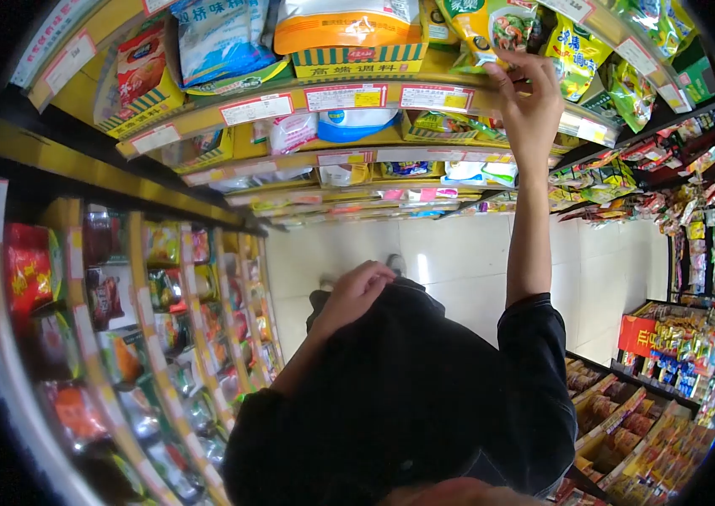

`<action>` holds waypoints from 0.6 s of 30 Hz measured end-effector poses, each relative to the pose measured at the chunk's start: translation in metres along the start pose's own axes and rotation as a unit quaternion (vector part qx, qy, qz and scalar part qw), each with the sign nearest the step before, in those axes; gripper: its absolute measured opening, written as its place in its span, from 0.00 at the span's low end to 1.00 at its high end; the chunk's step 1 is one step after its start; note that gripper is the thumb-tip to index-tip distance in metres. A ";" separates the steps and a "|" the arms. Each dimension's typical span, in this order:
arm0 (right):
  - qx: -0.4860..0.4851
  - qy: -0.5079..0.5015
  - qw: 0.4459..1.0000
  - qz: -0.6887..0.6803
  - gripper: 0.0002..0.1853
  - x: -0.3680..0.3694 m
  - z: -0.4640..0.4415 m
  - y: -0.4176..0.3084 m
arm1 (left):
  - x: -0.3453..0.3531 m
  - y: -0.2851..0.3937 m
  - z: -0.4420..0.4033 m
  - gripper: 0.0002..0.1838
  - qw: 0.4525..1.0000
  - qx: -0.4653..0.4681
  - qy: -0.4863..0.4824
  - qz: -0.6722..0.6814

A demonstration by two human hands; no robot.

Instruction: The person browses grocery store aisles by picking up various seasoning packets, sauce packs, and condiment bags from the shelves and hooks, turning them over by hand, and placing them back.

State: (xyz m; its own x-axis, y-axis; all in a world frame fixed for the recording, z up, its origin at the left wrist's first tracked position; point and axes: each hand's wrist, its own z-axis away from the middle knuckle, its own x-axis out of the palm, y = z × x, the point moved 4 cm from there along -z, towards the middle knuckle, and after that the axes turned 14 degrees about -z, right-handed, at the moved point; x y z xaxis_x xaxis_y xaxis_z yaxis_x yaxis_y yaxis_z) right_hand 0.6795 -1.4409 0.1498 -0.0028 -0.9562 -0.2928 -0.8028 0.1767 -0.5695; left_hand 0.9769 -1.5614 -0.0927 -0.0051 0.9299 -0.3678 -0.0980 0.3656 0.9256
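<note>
My right hand [533,99] is raised to the upper shelf, its thumb and forefinger closed at the lower edge of a yellow-green seasoning packet [474,27]. This packet stands at the shelf front with food pictured on it. Just right of the hand is a yellow packet with blue lettering [575,59]. My left hand [361,291] hangs low in front of my dark shirt, fingers loosely stretched out, with nothing seen in it. Left of the held packet sit a large orange-and-white bag [347,24] and a blue bag [221,38].
Price labels [345,98] line the shelf edge, with more stocked shelves below. A side rack [134,312] of packaged foods runs along the left. Hanging packets [699,244] and snack bins [627,422] are at right. Pale floor tiles [459,261] show between.
</note>
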 end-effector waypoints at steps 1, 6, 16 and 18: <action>0.000 -0.016 1.000 0.013 0.13 0.004 0.002 -0.002 | -0.001 0.004 -0.002 0.07 1.000 0.004 0.003 0.001; -0.007 -0.023 1.000 0.017 0.13 0.007 0.008 -0.013 | -0.093 0.069 -0.030 0.04 0.960 0.153 0.209 -0.103; 0.064 0.035 0.989 -0.130 0.09 -0.005 0.090 -0.040 | -0.234 0.257 -0.124 0.34 0.770 -0.020 0.378 -0.515; 0.092 0.022 0.985 -0.142 0.08 -0.007 0.120 -0.032 | -0.236 0.258 -0.131 0.34 0.764 -0.007 0.406 -0.502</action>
State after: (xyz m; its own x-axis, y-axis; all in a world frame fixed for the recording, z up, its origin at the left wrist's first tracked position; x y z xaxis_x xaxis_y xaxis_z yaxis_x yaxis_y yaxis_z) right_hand 0.7764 -1.4122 0.0776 0.1775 -0.9816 -0.0699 -0.6538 -0.0645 -0.7539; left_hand 0.8222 -1.6915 0.2213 -0.5343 -0.1515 -0.8316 -0.4689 0.8717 0.1425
